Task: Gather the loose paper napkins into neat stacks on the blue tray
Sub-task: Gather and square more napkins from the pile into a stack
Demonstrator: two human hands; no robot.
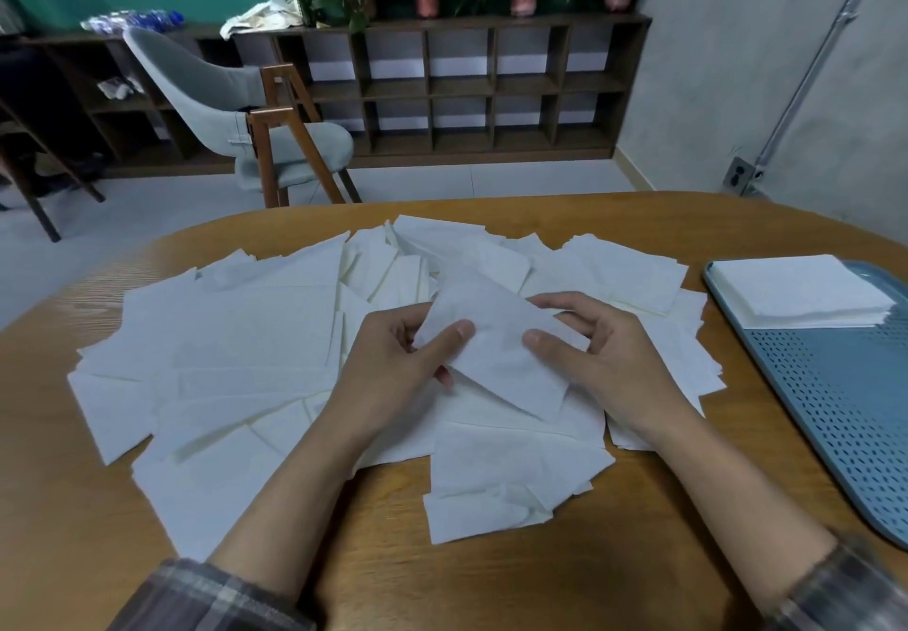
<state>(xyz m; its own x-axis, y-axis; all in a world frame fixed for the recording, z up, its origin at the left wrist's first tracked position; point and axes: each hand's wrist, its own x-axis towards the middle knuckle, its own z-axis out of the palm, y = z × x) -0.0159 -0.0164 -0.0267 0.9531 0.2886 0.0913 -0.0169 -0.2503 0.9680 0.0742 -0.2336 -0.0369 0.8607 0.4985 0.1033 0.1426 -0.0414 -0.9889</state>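
**Napkin [496, 350] held in both hands over the pile**

I see one napkin raised just above the loose napkins [236, 336] spread over the wooden table [688, 483]. The left hand [393, 370] pinches its left edge, thumb on top, fingers curled beneath. The right hand [604, 360] pinches its right edge likewise. The blue tray [835, 409] lies right of both hands, with a neat stack [801, 291] at its far end.

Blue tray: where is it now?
Head view: the blue tray lies on the wooden table, far right, beside the loose napkins, with one neat stack at its far end.
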